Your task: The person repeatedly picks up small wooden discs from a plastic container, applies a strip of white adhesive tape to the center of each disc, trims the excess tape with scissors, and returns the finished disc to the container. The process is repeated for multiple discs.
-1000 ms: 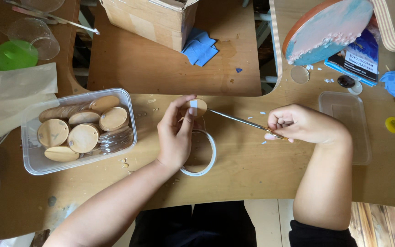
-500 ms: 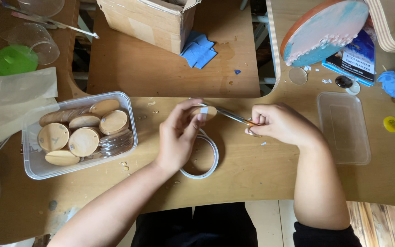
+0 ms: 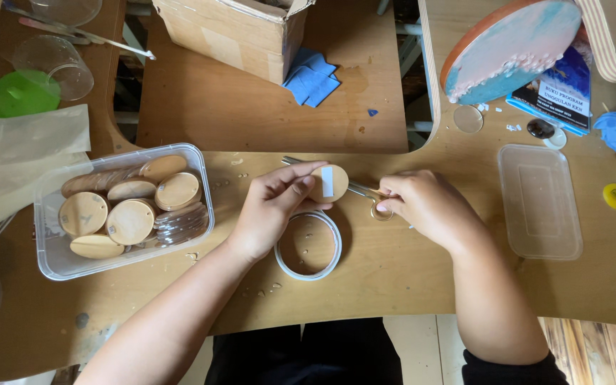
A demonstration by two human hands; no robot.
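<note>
My left hand (image 3: 274, 208) pinches a small round wooden disc (image 3: 329, 183) with a strip of white tape on its face, held just above the table. My right hand (image 3: 422, 205) grips thin metal scissors (image 3: 362, 191), whose blades run behind the disc and whose ring handle shows under my fingers. A roll of white tape (image 3: 309, 245) lies flat on the table just below both hands.
A clear plastic tub (image 3: 51, 264) of several wooden discs sits at the left, its lid (image 3: 540, 201) at the right. A cardboard box (image 3: 233, 28), blue cloths, plastic cups, a green lid (image 3: 21, 94) and a round painted board (image 3: 507, 47) line the far side.
My right hand has moved left, from well apart to right beside the disc. The scissors now reach behind the disc. My left hand has stayed over the tape roll.
</note>
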